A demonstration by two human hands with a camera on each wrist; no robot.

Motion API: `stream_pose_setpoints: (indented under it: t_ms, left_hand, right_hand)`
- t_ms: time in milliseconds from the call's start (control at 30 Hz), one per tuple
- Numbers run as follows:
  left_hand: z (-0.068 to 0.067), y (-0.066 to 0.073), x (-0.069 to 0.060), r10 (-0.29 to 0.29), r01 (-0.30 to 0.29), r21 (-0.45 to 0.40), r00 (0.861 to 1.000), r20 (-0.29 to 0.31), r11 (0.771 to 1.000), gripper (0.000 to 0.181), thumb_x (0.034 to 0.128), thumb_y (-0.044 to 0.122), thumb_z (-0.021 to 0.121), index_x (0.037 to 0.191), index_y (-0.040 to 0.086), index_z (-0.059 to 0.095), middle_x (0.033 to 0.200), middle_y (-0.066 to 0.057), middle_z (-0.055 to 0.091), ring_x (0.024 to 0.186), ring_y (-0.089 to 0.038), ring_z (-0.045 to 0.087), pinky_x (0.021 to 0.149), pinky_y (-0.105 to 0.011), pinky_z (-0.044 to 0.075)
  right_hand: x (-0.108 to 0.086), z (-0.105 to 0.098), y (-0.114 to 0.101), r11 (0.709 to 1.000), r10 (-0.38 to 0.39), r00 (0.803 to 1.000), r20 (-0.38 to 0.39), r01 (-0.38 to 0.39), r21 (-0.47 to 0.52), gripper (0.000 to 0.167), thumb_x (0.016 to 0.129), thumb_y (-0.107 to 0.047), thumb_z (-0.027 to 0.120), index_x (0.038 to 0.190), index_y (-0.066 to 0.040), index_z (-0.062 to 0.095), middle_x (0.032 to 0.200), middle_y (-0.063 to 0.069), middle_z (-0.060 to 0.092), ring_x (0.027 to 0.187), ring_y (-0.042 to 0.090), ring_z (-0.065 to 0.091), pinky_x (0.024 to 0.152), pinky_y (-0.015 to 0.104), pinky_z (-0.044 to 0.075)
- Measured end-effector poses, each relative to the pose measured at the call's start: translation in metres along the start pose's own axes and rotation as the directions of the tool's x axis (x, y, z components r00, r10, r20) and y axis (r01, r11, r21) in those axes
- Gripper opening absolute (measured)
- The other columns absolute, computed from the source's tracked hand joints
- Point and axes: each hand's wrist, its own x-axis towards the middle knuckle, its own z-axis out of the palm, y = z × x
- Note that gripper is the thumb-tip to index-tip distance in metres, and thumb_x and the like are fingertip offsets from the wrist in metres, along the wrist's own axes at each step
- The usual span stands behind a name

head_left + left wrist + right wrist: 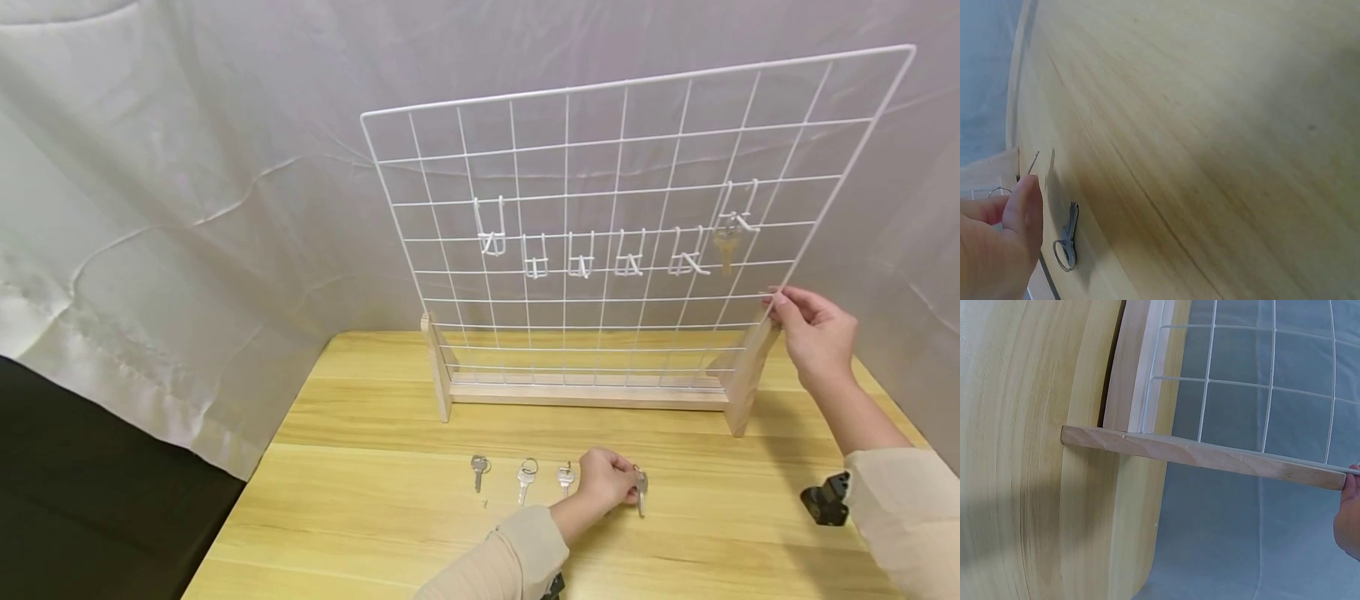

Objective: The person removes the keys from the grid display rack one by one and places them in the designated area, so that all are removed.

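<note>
Low over the table, my left hand (603,479) pinches a silver key (641,493) on a ring; in the left wrist view the ring and key tip show past the fingers. Another key (1069,240) with a ring lies on the tabletop below that hand. To its left are three more keys: one (478,472), a second (526,479) and a third (566,476). My right hand (821,333) grips the right edge of a white wire grid rack (566,150), at the top of its wooden side post (1204,457).
Several white hooks (581,265) hang on the grid. On the upper right hook is a brass-coloured key (726,243). The rack stands on a wooden base (588,395) near the table's back edge, with pale cloth (247,167) behind.
</note>
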Motion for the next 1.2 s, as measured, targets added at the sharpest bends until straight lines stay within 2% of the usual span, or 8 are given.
stream_pose_setpoints:
  t_ms: [533, 700, 933, 1200]
  left_hand:
    - [0.0033, -0.0041, -0.0025, -0.016, 0.016, 0.041, 1.0, 0.001, 0.999, 0.011, 0.0738, -0.012, 0.067, 0.067, -0.004, 0.064, 0.056, -0.007, 0.06, 0.05, -0.02, 0.065, 0.046, -0.02, 0.054]
    - [0.0028, -0.0037, -0.0022, -0.005, 0.006, 0.1, 1.0, -0.015, 0.995, 0.013, 0.073, -0.011, 0.068, 0.064, -0.003, 0.064, 0.056, -0.01, 0.063, 0.046, -0.019, 0.064, 0.043, -0.018, 0.052]
    - [0.0033, -0.0011, -0.0024, -0.018, 0.025, 0.165, 0.999, -0.041, 0.986, 0.015, 0.0699, -0.011, 0.071, 0.059, -0.002, 0.065, 0.053, -0.011, 0.064, 0.043, -0.017, 0.062, 0.042, -0.018, 0.051]
    - [0.0044, -0.0008, -0.0047, -0.041, 0.048, 0.183, 0.998, -0.039, 0.982, 0.02, 0.0717, -0.009, 0.071, 0.055, -0.002, 0.06, 0.044, -0.009, 0.059, 0.039, -0.023, 0.061, 0.038, -0.024, 0.051]
  right_hand:
    - [-0.0005, 0.0001, 0.0009, 1.0, -0.015, 1.0, 0.016, 0.015, 0.009, 0.028, 0.088, 0.005, 0.052, 0.083, -0.015, 0.071, 0.074, -0.01, 0.072, 0.066, -0.002, 0.066, 0.06, 0.005, 0.051]
    - [-0.0006, -0.0002, 0.0011, 1.0, -0.017, 1.0, 0.022, 0.016, 0.016, 0.029, 0.089, 0.006, 0.052, 0.082, -0.016, 0.071, 0.075, -0.01, 0.072, 0.067, -0.002, 0.066, 0.061, 0.005, 0.051]
    - [0.0008, 0.0, 0.0013, 1.0, -0.015, 1.0, 0.02, 0.016, -0.006, 0.031, 0.089, 0.006, 0.051, 0.081, -0.017, 0.071, 0.074, -0.012, 0.072, 0.066, -0.004, 0.065, 0.061, 0.005, 0.05]
    - [-0.0002, -0.0004, 0.0003, 1.0, -0.002, 1.0, 0.018, 0.003, -0.017, 0.031, 0.089, 0.004, 0.05, 0.081, -0.018, 0.07, 0.073, -0.012, 0.071, 0.066, -0.004, 0.065, 0.061, 0.004, 0.05]
